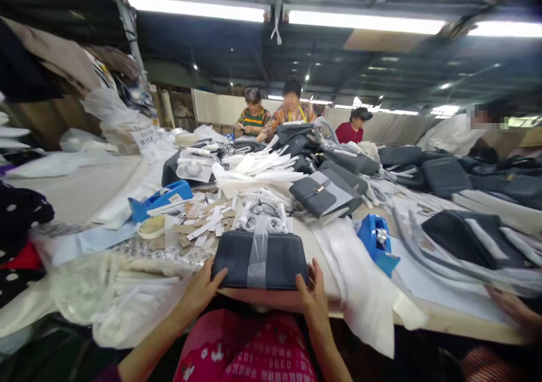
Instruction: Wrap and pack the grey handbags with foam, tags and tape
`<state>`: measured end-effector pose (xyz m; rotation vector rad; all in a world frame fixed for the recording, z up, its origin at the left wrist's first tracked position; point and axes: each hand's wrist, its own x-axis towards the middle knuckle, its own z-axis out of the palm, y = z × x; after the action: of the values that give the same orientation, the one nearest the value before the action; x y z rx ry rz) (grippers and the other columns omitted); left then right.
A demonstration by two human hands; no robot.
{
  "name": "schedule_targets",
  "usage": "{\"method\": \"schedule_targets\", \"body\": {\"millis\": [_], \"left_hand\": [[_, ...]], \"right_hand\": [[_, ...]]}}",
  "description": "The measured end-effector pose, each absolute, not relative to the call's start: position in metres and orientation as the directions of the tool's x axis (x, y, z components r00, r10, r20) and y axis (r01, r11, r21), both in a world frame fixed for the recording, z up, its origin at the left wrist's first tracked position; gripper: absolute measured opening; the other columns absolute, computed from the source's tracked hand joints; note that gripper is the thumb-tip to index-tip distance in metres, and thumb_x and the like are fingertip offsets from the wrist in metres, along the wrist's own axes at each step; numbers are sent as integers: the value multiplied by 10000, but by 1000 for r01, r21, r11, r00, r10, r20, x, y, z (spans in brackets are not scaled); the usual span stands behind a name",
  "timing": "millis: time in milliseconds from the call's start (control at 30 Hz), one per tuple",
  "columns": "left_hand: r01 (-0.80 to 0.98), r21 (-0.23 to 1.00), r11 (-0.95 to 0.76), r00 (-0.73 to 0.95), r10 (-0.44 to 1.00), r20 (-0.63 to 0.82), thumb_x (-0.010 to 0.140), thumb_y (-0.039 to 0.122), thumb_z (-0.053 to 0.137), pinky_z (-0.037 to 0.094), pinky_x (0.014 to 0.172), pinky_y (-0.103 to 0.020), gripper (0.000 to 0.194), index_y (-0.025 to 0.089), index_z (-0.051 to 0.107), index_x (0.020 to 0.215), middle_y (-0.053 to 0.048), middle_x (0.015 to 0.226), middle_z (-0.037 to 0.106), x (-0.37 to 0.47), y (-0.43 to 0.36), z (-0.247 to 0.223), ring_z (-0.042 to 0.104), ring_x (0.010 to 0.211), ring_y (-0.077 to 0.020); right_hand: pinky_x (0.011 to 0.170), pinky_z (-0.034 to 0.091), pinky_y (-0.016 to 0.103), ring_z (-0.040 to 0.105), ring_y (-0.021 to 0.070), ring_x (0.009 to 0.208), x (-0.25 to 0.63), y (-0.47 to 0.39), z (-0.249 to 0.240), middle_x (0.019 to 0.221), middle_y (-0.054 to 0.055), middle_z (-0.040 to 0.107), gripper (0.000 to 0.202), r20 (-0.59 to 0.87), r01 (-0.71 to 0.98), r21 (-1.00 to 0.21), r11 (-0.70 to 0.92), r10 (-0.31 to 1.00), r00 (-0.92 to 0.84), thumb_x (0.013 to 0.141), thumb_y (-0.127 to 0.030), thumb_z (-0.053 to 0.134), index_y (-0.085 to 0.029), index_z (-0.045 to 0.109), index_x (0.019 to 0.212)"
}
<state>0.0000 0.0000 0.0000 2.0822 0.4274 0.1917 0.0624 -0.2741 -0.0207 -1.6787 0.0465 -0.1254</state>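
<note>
Head view: gripping dk bag at both ends w/ L hand & R hand, thumbs on near face, prob. to keep it level. Held at near edge of desk, close to body, prob. for control. Banded mid-front w/ clear tape, prob. to secure wrapped handle behind. Blue dispenser to R, apparently within reach.

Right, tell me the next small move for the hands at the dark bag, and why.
I'd probably smooth the translucent strip with the right hand while the left hand steadies the dark bag: the strip runs down the middle of its front and looks creased, and the hands are at opposite lower corners, neither on the strip.
</note>
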Motion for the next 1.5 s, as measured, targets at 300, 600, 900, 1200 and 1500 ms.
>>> {"method": "schedule_targets", "body": {"millis": [300, 600, 900, 1200, 1500], "left_hand": [[147, 601, -786, 972, 226, 58, 823, 441, 416, 541, 827, -441, 352, 186, 525, 1040, -131, 988, 702, 59, 32, 18, 683, 954, -322], [-463, -4, -886, 842, -441, 312, 952, 208, 379, 460, 941, -458, 317, 172, 594, 1182, -135, 1193, 622, 194, -62, 102, 565, 1123, -286], [-860, 232, -454, 446, -891, -91, 1020, 310, 307, 203, 1150, -422, 356, 206, 603, 1187, -53, 1170, 681, 282, -113, 60, 529, 1215, -206], [-817, 298, -493, 499, -864, -63, 956, 216, 260, 250, 1103, -439, 342, 195, 598, 1004, -56, 980, 627, 280, -114, 56, 558, 954, -192], [-804, 108, -585, 595, -793, 133, 857, 187, 452, 332, 1017, -399, 140, 193, 535, 744, -27, 784, 609, 274, -113, 39, 524, 804, -180]], "right_hand": [[1210, 157, 401, 244, 241, 1446, 87, -248, -23, 1547, 116, 288, 713, 138, 123, -983, -136, -105, 985, 861, -370, 475, -133, 252, 1495], [978, 458, 352, 566, 234, 1143, 126, -270, -2, 1363, 119, 480, 683, -202, -202, -979, 30, 2, 979, 811, -389, 623, -208, 350, 1410], [794, 512, 363, 615, 195, 878, 183, -277, 20, 1183, 89, 514, 954, -376, -401, -908, 123, 187, 908, 699, -265, 683, -250, 162, 1497], [975, 437, 424, 584, 240, 1088, 209, -263, 11, 1226, 85, 572, 1050, -259, -325, -899, 293, 241, 935, 625, -135, 680, -252, 133, 1514], [1024, 416, 395, 595, 239, 1133, 204, -249, -12, 1123, 74, 651, 1052, -152, -191, -963, 188, 203, 967, 663, -201, 607, -204, 17, 1534]]}}
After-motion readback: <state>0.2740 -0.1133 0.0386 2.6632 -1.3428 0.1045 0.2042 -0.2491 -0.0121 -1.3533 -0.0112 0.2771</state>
